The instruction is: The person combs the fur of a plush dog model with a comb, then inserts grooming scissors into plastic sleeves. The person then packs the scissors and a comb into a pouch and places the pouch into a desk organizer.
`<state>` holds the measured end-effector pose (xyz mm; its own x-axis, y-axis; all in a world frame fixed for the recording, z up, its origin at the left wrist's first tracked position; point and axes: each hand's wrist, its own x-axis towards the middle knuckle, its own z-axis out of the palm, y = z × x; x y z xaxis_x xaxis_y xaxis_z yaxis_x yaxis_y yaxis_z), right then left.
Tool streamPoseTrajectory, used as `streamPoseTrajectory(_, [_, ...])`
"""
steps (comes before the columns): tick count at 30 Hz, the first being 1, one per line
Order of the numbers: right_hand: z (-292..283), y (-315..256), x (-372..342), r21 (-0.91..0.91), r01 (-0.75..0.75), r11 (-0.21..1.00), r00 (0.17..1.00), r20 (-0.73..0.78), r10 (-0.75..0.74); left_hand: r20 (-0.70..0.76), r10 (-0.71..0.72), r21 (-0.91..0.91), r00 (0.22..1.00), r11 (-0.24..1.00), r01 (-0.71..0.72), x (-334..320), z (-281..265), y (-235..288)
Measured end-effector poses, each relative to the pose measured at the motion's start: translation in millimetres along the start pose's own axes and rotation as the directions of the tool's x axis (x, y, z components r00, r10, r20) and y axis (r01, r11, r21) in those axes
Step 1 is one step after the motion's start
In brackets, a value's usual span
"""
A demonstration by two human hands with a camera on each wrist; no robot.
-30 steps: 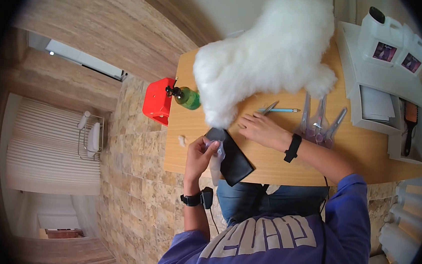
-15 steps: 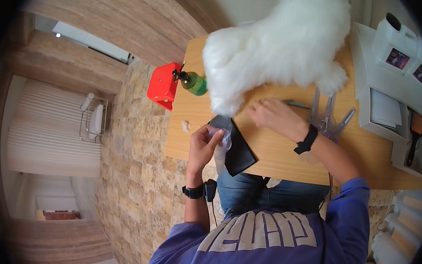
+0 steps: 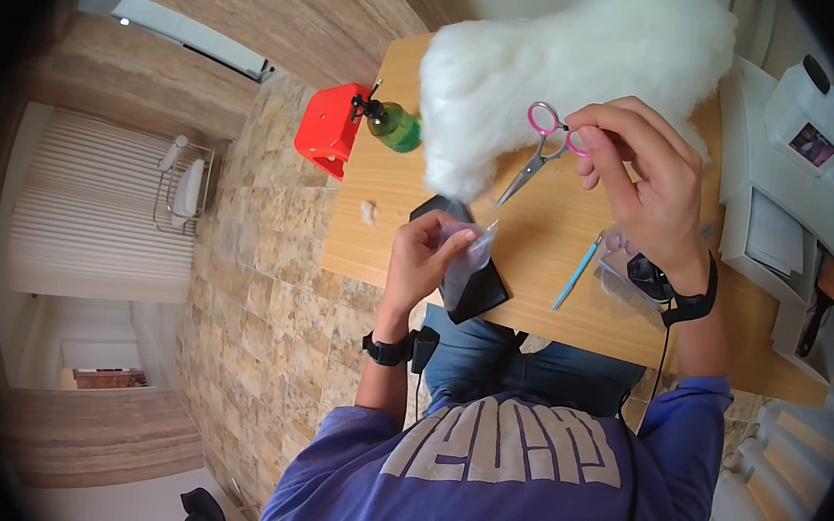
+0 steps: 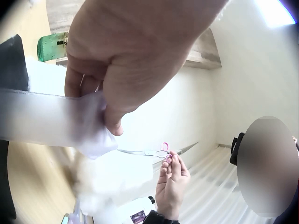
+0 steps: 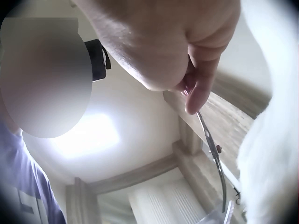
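The left hand (image 3: 423,261) is clamped on a clear plastic sleeve (image 3: 474,258), thumb against the fingers. The right hand (image 3: 648,172) is raised and pinches the scissors (image 3: 538,162) by one pink ring, fingers bent around it. The scissors are in the air, tips pointing down toward the sleeve but apart from it, and the blades look closed together. Under the left hand, a black case (image 3: 480,294) lies on the wooden counter (image 3: 537,246). Near the right wrist there are a blue pen-like tool (image 3: 578,272) and other tools in clear plastic, partly hidden. Beyond the hands is a large white fluffy form (image 3: 572,76). Beside it stands a green bottle (image 3: 395,129), and further left, a red stool (image 3: 327,130). At the far right, a white drawer unit (image 3: 740,195) holds a brush (image 3: 820,301).
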<state>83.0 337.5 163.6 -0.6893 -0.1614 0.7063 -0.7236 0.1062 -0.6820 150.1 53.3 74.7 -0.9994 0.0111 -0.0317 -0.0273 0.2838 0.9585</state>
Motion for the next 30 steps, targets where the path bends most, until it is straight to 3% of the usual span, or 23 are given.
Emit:
streamPoseTrajectory(4, [1.5,-1.6,-0.9,0.191,-0.094,0.977,0.995,0.032,0.090,0.006,0.013,-0.017,1.000,1.000,-0.013,1.6,4.6,-0.7])
streamPoseTrajectory(7, [4.0,0.9,-1.2,0.135,-0.042,0.990,0.999,0.037,0.037,0.009,0.066,-0.077,0.998,0.995,-0.065,-3.6,8.5,8.9])
streamPoseTrajectory(12, [1.2,-1.5,-1.9,0.185,-0.089,0.979,0.994,0.073,0.076,-0.011,0.184,-0.077,0.983,0.980,-0.185,-7.5,10.0,14.4])
streamPoseTrajectory(17, [11.5,2.4,-6.0,0.252,-0.172,0.952,0.982,0.126,0.144,-0.039,0.165,-0.099,0.985,0.981,-0.169,-10.1,19.2,28.8])
streamPoseTrajectory(19, [19.4,4.2,-9.8,0.341,-0.281,0.897,0.954,0.197,0.224,-0.058,0.175,-0.106,0.983,0.978,-0.180,-10.9,24.5,33.6])
streamPoseTrajectory(23, [30.0,4.5,-16.4,0.289,-0.353,0.890,0.899,0.367,0.238,-0.080,0.178,-0.102,0.981,0.977,-0.186,-10.9,29.1,39.7])
streamPoseTrajectory(24, [31.8,6.1,-18.0,0.290,-0.353,0.890,0.900,0.366,0.237,-0.073,0.174,-0.115,0.982,0.977,-0.182,-11.2,29.6,40.7])
streamPoseTrajectory(26, [37.4,10.6,-22.5,0.208,-0.216,0.954,0.952,0.261,0.159,-0.092,0.172,-0.099,0.981,0.978,-0.181,-12.5,30.8,43.3])
streamPoseTrajectory(30, [32.5,6.5,-19.8,0.134,-0.169,0.976,0.946,0.299,0.123,-0.131,0.197,-0.090,0.972,0.974,-0.209,-12.4,33.6,43.1])
